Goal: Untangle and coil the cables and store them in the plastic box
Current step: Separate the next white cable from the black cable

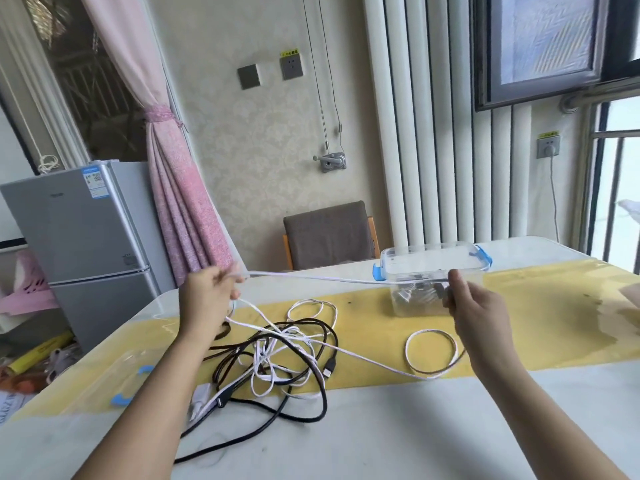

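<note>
I see the left hand (207,294) and the right hand (479,306) raised over the table, each with fingers curled and pinching one thin flat white cable (346,279). It runs taut between them and trails down to a tangled heap of black and white cables (287,358) on the yellow table runner (381,327). The clear rectangular plastic box with blue latches (429,261) stands on that runner just behind the right hand.

taut white cable (346,279) crosses before the plastic box (433,261), tangled cables (287,355) beneath.
</note>
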